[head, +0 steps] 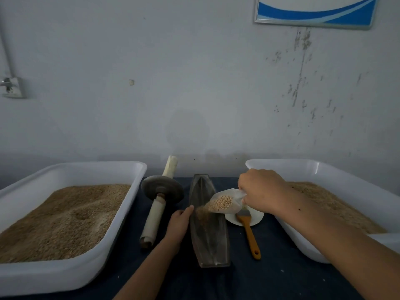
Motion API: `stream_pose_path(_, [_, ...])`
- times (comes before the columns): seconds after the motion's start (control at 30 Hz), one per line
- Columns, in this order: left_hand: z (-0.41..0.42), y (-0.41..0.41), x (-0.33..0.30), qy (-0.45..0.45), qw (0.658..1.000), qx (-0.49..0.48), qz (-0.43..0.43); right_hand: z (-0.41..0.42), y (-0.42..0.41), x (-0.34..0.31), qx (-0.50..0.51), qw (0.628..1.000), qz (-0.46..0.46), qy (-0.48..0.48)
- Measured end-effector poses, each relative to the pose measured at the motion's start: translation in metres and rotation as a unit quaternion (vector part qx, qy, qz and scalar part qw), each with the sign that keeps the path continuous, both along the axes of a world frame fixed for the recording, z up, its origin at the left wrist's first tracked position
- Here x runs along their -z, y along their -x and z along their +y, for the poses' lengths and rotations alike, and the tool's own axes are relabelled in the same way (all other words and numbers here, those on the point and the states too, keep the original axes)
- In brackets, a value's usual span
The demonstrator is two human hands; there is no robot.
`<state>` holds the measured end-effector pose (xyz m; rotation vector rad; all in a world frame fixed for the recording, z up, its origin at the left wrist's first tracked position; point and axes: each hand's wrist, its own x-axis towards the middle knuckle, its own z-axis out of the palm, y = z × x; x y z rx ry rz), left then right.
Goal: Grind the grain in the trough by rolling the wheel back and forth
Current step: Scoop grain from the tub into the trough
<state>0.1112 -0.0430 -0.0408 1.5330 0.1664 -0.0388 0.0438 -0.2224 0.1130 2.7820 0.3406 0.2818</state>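
Head view, single frame. I see the trough (pixel 208 230) lying lengthwise on the dark-covered table (pixel 270 278), narrow and boat-shaped, its far tip toward the wall.

Right hand (pixel 262 191): grip closed around the rim of a small translucent cup (pixel 227 201), tilted mouth-down toward the trough. Grain (pixel 220 203) fills the lower part of the cup, and a blurred stream of it falls from the lip into the trough's middle section.

Left hand (pixel 179 224): fingers straight, lying flat against the trough's left wall, fingertips touching the rim. Grip not closed on anything.

Wheel (pixel 162 189): well out of the trough, resting on the table just left of it, a dark disc on a long pale axle handle (pixel 152 221). Axle runs from near the wall toward me; disc leans on the table.

Left tray (pixel 71 167): white, holds a bed of tan grain. Right tray (pixel 324 169): white, also holds grain; my right forearm crosses its near edge.

Between trough and right tray: a white dish (pixel 257 219), with a brush (pixel 249 232) with an orange handle resting on it, bristle end partly hidden under the cup.
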Motion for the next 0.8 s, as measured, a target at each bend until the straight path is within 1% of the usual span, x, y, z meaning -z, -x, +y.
stream_pose_path(0.2, [0.001,-0.002,0.002,0.001,1.000,-0.001,0.006,0.011,0.009,-0.005,-0.026,0.998,-0.038,0.047])
stream_pose_path(0.43, [0.000,-0.001,0.001,0.006,1.000,-0.003,0.007,0.018,0.008,-0.004,-0.053,0.989,-0.024,0.135])
stream_pose_path(0.5, [0.000,-0.001,0.001,0.004,1.000,-0.002,0.008,0.021,0.012,-0.004,-0.064,0.988,-0.027,0.139])
stream_pose_path(0.53, [0.000,-0.001,0.001,0.003,1.000,-0.001,0.007,0.021,0.014,-0.004,-0.081,0.985,-0.037,0.146])
stream_pose_path(0.63, [0.001,-0.002,0.002,0.000,1.000,-0.002,0.005,0.020,0.019,-0.001,-0.132,0.968,-0.133,0.168])
stream_pose_path(0.7, [0.001,-0.003,0.003,0.005,1.000,-0.001,0.005,0.018,0.019,0.001,-0.129,0.972,-0.104,0.168])
stream_pose_path(0.77, [0.001,-0.003,0.002,0.004,1.000,0.001,0.005,0.017,0.017,0.002,-0.102,0.981,-0.068,0.153])
stream_pose_path(0.8, [0.001,-0.003,0.003,0.002,1.000,0.002,0.004,0.017,0.016,0.000,-0.084,0.984,-0.064,0.144])
